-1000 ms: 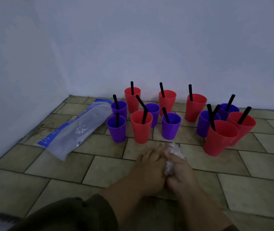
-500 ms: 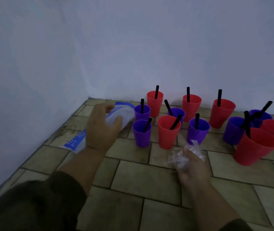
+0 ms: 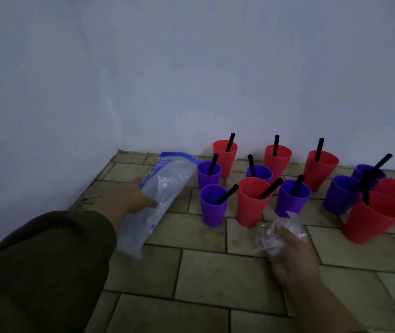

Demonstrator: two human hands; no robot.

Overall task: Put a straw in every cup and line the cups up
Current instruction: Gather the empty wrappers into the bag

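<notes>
The left hand (image 3: 132,197), reaching out of a dark olive sleeve (image 3: 47,260), stretches forward and to the left with its fingers (image 3: 152,203) clamped on the long clear plastic bag with blue printed ends (image 3: 160,188); the bag is lifted at a slant, its far end near the wall corner and its near end hanging over the tan tiled floor (image 3: 203,267). The right hand (image 3: 292,258) sits lower and nearer, palm turned in, fingers closed around a crumpled wad of clear plastic wrap (image 3: 278,234) just in front of the cups. The red and purple plastic cups (image 3: 253,203) stand upright on the floor in a loose cluster — three red ones along the back by the pale wall (image 3: 191,68), purple and red ones staggered in front, not in one line. Each cup in view holds a black straw (image 3: 269,188) leaning on its rim. Open floor lies in front of the cluster and between the two hands; the wall closes off the back and the left. At the right edge the frame cuts off a red cup and its straw, and the cups there overlap — how many stand behind the big red one is hard to make out. The dim light blurs the bag's printing.
</notes>
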